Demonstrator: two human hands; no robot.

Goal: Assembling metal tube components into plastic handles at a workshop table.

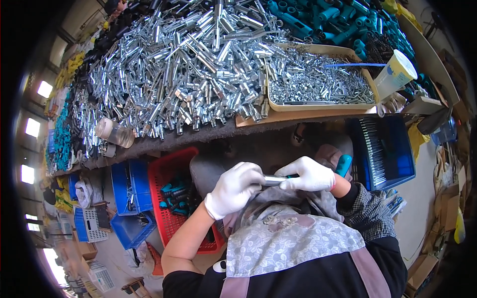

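Both my hands are gloved in white and close together over my lap. My left hand (235, 189) is closed round one end of a shiny metal tube (272, 180). My right hand (310, 175) pinches the tube's other end between thumb and fingers. By the right wrist a rounded teal handle-like piece (343, 165) sticks out. A small teal and black bit shows at the right fingers; whether it belongs to the same piece is hidden by the glove. A patterned grey apron (298, 243) covers my front.
A large heap of metal parts (184, 64) covers the bench ahead. Beside it are a cream tray (318, 107) of small metal pieces, a paper cup (397, 74), teal tubes (343, 20) and a clear jar (115, 133). A red basket (161, 213) and blue bins (131, 186) flank me.
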